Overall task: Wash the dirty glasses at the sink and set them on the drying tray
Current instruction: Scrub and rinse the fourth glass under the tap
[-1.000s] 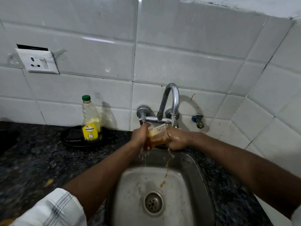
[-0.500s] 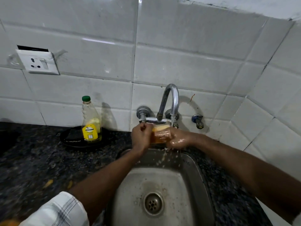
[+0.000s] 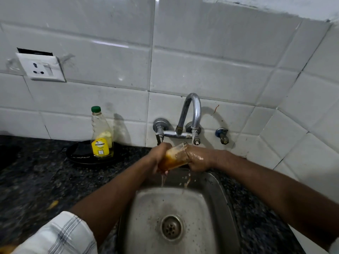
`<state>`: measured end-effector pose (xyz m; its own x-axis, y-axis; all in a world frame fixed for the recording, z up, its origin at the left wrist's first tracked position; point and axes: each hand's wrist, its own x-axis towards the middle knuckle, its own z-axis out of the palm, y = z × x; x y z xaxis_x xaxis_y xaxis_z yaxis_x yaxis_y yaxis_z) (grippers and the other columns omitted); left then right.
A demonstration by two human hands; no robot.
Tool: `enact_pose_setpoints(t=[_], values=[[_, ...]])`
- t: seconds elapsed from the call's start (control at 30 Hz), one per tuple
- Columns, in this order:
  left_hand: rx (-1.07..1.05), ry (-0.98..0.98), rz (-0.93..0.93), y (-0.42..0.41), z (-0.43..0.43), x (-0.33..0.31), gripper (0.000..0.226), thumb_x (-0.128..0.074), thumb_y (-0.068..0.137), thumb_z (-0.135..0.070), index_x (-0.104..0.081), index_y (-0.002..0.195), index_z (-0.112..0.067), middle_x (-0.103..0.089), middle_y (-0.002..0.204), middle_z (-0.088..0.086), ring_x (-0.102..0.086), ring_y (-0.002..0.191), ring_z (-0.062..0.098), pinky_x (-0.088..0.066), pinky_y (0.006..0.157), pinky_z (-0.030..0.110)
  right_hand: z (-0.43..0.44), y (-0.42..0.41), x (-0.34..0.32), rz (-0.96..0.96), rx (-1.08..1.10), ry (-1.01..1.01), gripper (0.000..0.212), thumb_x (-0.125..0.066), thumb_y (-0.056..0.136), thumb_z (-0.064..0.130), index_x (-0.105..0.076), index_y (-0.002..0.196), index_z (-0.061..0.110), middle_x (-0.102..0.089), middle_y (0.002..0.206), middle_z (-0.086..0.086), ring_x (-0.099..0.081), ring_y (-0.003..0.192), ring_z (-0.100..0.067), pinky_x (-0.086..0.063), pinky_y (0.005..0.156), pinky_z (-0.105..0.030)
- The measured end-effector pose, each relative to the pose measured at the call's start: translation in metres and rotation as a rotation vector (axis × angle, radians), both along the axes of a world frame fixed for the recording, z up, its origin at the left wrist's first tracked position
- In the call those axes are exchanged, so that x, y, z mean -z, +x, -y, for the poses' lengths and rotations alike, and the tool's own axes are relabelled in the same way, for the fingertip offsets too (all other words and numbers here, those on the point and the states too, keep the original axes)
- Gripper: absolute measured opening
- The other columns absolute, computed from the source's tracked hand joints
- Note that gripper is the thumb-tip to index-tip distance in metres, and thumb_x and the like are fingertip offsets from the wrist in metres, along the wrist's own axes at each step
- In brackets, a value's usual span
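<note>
Glass (image 3: 175,159), just one, in the curled grip of left hand (image 3: 159,155) and right hand (image 3: 198,159), over one sink (image 3: 146,217).

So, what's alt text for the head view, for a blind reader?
A left hand and a right hand grip a tilted glass of brown water under a running tap, above a steel sink. A soap bottle stands at left.

Count: one glass (image 3: 175,158); two hands, left hand (image 3: 159,156) and right hand (image 3: 199,159); one sink (image 3: 146,217), one drain (image 3: 171,227); one tap (image 3: 190,107), one small valve (image 3: 222,135); one bottle (image 3: 101,136); one black tray (image 3: 80,156); one wall socket (image 3: 41,67).
</note>
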<state>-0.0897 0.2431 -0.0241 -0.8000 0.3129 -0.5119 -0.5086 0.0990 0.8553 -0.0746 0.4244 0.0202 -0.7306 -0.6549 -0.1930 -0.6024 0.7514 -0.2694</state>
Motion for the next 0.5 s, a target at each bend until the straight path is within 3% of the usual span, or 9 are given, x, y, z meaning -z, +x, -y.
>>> enact_pose_setpoints(t=[0.07, 0.17, 0.23, 0.3, 0.37, 0.43, 0.5], values=[[-0.089, 0.103, -0.049, -0.001, -0.002, 0.001, 0.052, -0.051, 0.091, -0.054, -0.062, 0.114, -0.009, -0.069, 0.104, 0.018, -0.065, 0.081, 0.033, -0.047, 0.044, 0.028, -0.002, 0.0, -0.01, 0.046, 0.018, -0.055, 0.044, -0.056, 0.081, -0.003, -0.063, 0.098, 0.038, -0.062, 0.099, 0.015, -0.062, 0.094, -0.003, -0.051, 0.085, -0.023], [-0.394, 0.142, -0.334, 0.011, -0.013, 0.008, 0.026, -0.057, 0.095, -0.033, -0.067, 0.091, -0.01, -0.068, 0.093, 0.015, -0.064, 0.073, 0.03, -0.042, 0.04, 0.025, -0.004, -0.004, -0.01, 0.092, 0.029, -0.101, 0.049, -0.058, 0.083, -0.01, -0.064, 0.112, 0.029, -0.066, 0.109, 0.004, -0.062, 0.103, -0.01, -0.052, 0.097, -0.034], [-0.373, 0.145, -0.193, 0.009, -0.013, 0.009, 0.031, -0.049, 0.097, -0.032, -0.065, 0.093, -0.006, -0.064, 0.084, 0.015, -0.059, 0.061, 0.026, -0.038, 0.036, 0.023, -0.001, -0.003, -0.009, -0.003, -0.018, 0.059, 0.047, -0.057, 0.088, -0.004, -0.062, 0.126, 0.023, -0.065, 0.123, 0.0, -0.059, 0.112, -0.014, -0.048, 0.101, -0.031], [-0.164, 0.146, 0.072, 0.008, -0.005, 0.005, 0.043, -0.041, 0.097, -0.038, -0.06, 0.11, -0.002, -0.064, 0.084, 0.018, -0.057, 0.052, 0.024, -0.034, 0.033, 0.019, 0.004, 0.004, -0.011, -0.052, -0.049, 0.186, 0.051, -0.057, 0.087, -0.002, -0.059, 0.132, 0.023, -0.06, 0.13, -0.004, -0.056, 0.117, -0.019, -0.046, 0.1, -0.031], [-0.127, 0.134, 0.093, 0.006, -0.002, 0.002, 0.048, -0.045, 0.094, -0.044, -0.058, 0.116, -0.003, -0.066, 0.088, 0.02, -0.058, 0.049, 0.023, -0.035, 0.033, 0.019, 0.005, 0.007, -0.011, 0.012, -0.024, 0.068, 0.044, -0.058, 0.086, 0.003, -0.06, 0.123, 0.027, -0.061, 0.124, -0.001, -0.058, 0.114, -0.016, -0.049, 0.098, -0.036], [-0.282, 0.185, -0.086, 0.009, -0.008, -0.001, 0.046, -0.052, 0.093, -0.045, -0.061, 0.111, -0.004, -0.068, 0.096, 0.021, -0.063, 0.056, 0.026, -0.04, 0.036, 0.023, 0.003, 0.007, -0.014, 0.021, -0.003, -0.021, 0.044, -0.055, 0.083, -0.001, -0.062, 0.107, 0.034, -0.064, 0.109, 0.003, -0.062, 0.104, -0.012, -0.052, 0.089, -0.033], [-0.432, 0.167, -0.26, 0.012, -0.014, -0.002, 0.032, -0.054, 0.095, -0.034, -0.065, 0.098, -0.004, -0.069, 0.098, 0.023, -0.064, 0.065, 0.029, -0.044, 0.04, 0.026, 0.003, 0.009, -0.017, 0.024, 0.019, -0.025, 0.048, -0.056, 0.086, -0.004, -0.064, 0.117, 0.032, -0.065, 0.117, 0.001, -0.06, 0.108, -0.008, -0.051, 0.095, -0.032]])
